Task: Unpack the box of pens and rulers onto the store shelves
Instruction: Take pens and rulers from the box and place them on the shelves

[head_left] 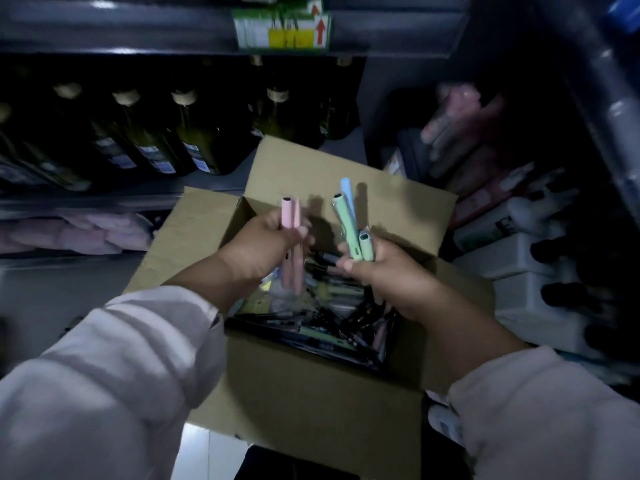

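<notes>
Both hands are up over the open cardboard box, which sits on the floor at 6 o'clock of the view w/ flaps folded out. Left hand is closed round a couple of pink pens, held mid-barrel, tips poking up toward 12. Right hand is closed on a small bunch: green pens plus a blue pen behind them, fanned out a bit. Rest of the stock is still in the box, a loose tangle of dark pens and flat pieces that may be rulers, too dim to tell. Pens look light, stiff, smooth plastic, so prob. slippery in a bunch; best gripped round the middle as now, and the fanned ones at right could slide out if the grip eases. Room is dim. Shelf w/ dark glass bottles at 10 o'clock, price label on the shelf edge at 12, folded pink stuff lower at 9, white bottles at 3. Pale tile floor shows at 6. No obvious free shelf spot visible.
</notes>
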